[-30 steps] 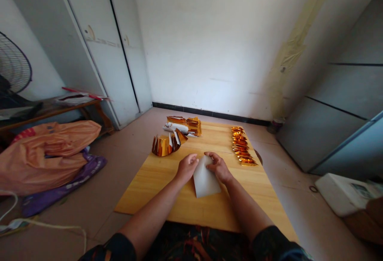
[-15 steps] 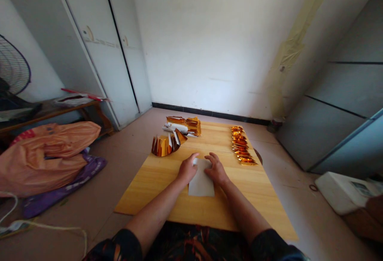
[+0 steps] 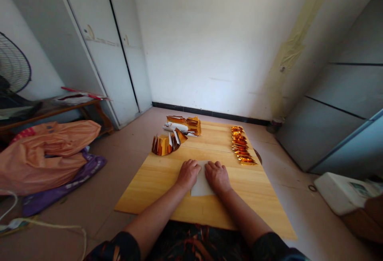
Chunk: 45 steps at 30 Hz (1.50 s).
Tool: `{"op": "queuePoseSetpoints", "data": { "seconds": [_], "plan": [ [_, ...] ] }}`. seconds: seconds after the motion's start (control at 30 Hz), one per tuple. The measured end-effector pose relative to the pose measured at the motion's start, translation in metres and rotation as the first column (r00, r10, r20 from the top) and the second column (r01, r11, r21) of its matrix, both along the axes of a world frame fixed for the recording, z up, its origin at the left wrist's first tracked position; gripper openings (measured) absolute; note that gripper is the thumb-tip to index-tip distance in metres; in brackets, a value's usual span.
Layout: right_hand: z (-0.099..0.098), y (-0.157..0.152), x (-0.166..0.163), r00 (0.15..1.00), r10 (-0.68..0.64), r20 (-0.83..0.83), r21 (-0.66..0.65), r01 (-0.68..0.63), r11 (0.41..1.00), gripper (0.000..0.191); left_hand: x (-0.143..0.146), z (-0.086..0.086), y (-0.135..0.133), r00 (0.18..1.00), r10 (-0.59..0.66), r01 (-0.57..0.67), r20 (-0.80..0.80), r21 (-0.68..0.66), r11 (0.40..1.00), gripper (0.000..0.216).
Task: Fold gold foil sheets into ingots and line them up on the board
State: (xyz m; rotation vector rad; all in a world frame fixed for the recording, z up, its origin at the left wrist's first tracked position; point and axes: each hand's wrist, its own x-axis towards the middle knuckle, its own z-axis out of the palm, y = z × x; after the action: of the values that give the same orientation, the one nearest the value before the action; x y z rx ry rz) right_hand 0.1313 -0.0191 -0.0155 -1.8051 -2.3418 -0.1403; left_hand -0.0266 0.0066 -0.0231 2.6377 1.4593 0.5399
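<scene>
A white sheet of paper (image 3: pixel 201 184) lies flat on the wooden board (image 3: pixel 155 181) in front of me. My left hand (image 3: pixel 188 173) rests on its left part with the fingers curled down over the far edge. Beside it, my right hand (image 3: pixel 217 176) presses on the right part, fingers bent down on the sheet. Both hands touch the paper and cover most of it. Only a strip between the hands and the near edge shows.
A fanned heap of gold foil sheets (image 3: pixel 164 144) and a stack of gold and white paper (image 3: pixel 183 125) lie at the board's far left. A row of folded gold pieces (image 3: pixel 241 145) runs along its far right. Orange bags (image 3: pixel 48 153) lie left, a white box (image 3: pixel 344 192) right.
The paper, earlier tilted and held by its top edge, has been laid down and now looks shorter. Both hands have come down flat on it, closer to me.
</scene>
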Motion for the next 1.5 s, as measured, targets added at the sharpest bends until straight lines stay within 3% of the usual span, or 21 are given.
{"op": "queuePoseSetpoints", "data": {
  "seconds": [0.2, 0.33, 0.57, 0.67, 0.77, 0.87, 1.07, 1.17, 1.33, 1.5],
  "plan": [
    [-0.005, 0.002, -0.001, 0.999, -0.038, 0.019, 0.014, 0.038, 0.999, 0.018, -0.012, -0.006, -0.014, 0.974, -0.191, 0.195, 0.122, -0.018, 0.981, 0.018],
    [-0.003, 0.006, 0.004, 0.998, -0.054, 0.021, 0.011, 0.054, 0.998, 0.018, -0.022, -0.005, -0.019, 0.948, -0.283, 0.297, 0.143, -0.088, 0.951, 0.052],
    [0.004, 0.006, 0.015, 0.998, -0.015, -0.056, -0.020, 0.014, 1.000, 0.022, -0.018, -0.001, -0.009, 0.957, -0.239, 0.262, 0.162, -0.132, 0.956, 0.021],
    [0.005, -0.002, 0.025, 0.977, 0.088, -0.195, -0.036, -0.097, 0.995, 0.032, -0.015, -0.003, -0.009, 0.956, -0.220, 0.246, 0.191, -0.120, 0.962, 0.018],
    [0.001, -0.013, 0.036, 0.891, 0.301, -0.340, -0.110, -0.355, 0.928, 0.047, -0.014, -0.006, -0.008, 0.951, -0.226, 0.253, 0.211, -0.110, 0.961, 0.016],
    [-0.006, -0.021, 0.043, 0.826, 0.363, -0.430, -0.114, -0.449, 0.886, 0.054, -0.015, -0.008, -0.006, 0.947, -0.229, 0.258, 0.226, -0.110, 0.960, 0.019],
    [-0.009, -0.021, 0.040, 0.844, 0.315, -0.434, -0.101, -0.392, 0.914, 0.031, -0.018, -0.007, -0.003, 0.933, -0.243, 0.285, 0.266, -0.133, 0.949, 0.020],
    [-0.007, -0.018, 0.038, 0.829, 0.315, -0.462, -0.066, -0.386, 0.920, 0.023, -0.022, -0.003, -0.004, 0.927, -0.265, 0.311, 0.264, -0.151, 0.938, 0.032],
    [-0.004, -0.007, 0.033, 0.692, 0.254, -0.676, -0.016, -0.359, 0.933, 0.026, -0.029, 0.002, -0.001, 0.919, -0.261, 0.334, 0.295, -0.234, 0.913, 0.059],
    [0.001, 0.004, 0.030, 0.553, 0.062, -0.831, -0.109, -0.271, 0.957, 0.040, -0.023, 0.006, 0.010, 0.942, -0.028, 0.169, 0.334, -0.400, 0.901, 0.030]
  ]
}}
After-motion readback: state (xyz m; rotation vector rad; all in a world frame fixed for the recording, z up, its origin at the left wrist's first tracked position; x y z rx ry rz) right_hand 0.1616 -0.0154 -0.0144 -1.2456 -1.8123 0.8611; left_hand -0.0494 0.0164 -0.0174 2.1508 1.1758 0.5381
